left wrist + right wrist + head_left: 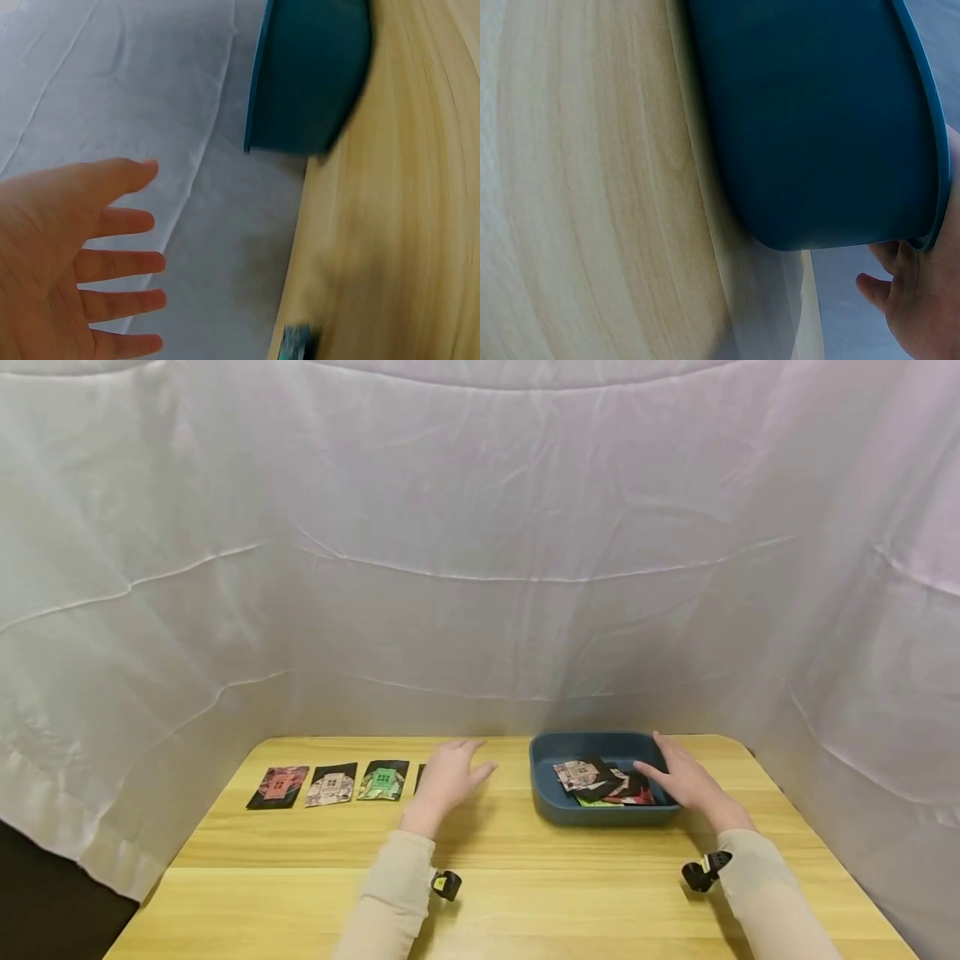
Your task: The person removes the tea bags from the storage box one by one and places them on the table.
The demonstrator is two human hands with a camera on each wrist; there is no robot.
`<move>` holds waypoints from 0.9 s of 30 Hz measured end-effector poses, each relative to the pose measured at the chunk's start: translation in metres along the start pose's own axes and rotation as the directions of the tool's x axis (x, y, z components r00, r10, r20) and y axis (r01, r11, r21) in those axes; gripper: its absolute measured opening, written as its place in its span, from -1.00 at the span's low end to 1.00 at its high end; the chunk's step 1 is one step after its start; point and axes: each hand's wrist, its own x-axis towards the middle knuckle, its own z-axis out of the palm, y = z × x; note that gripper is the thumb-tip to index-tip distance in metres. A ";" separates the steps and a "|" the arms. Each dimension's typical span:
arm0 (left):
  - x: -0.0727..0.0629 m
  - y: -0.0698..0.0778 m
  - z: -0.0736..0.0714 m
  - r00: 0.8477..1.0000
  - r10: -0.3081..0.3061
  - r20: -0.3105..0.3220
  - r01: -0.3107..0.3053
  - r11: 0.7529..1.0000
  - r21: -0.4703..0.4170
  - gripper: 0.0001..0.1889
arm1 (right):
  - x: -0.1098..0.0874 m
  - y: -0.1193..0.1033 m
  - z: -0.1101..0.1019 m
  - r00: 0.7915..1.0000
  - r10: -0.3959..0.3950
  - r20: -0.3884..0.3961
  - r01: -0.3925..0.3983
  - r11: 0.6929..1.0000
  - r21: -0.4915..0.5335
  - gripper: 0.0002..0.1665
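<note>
My left hand (447, 774) is held above the table with its fingers spread and nothing in them; the left wrist view shows the same hand (82, 262) with its palm bare. Beside it, a dark packet (419, 774) is mostly hidden behind the hand. My right hand (686, 777) grips the right end of a blue plastic bin (607, 816), thumb over the rim and the other fingers outside. In the right wrist view the bin (817, 127) covers part of that hand (922, 300). Several small flat packets (581, 774) lie overlapping in the bin.
Left of my left hand, a green-and-black packet (382, 780), a beige-and-black packet (331, 785) and a red-and-black packet (278, 787) lie in a row on the wooden table (540, 893). Pale cloth (480, 627) hangs behind and at both sides.
</note>
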 end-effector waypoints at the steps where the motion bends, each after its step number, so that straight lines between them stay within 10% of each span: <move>1: 0.002 0.005 0.002 1.000 0.017 -0.009 -0.017 1.000 -0.007 -0.42 | 0.000 0.000 0.000 1.000 0.001 0.002 -0.001 1.000 0.000 0.12; 14: 0.026 0.059 0.029 0.985 0.161 0.057 -0.163 0.986 0.030 -0.42 | 0.000 0.000 0.000 1.000 0.000 -0.001 0.000 1.000 0.000 0.08; 27: 0.046 0.093 0.062 0.930 0.291 0.225 -0.321 0.940 0.113 -0.50 | 0.000 0.001 0.000 1.000 0.006 0.003 -0.006 1.000 0.010 0.11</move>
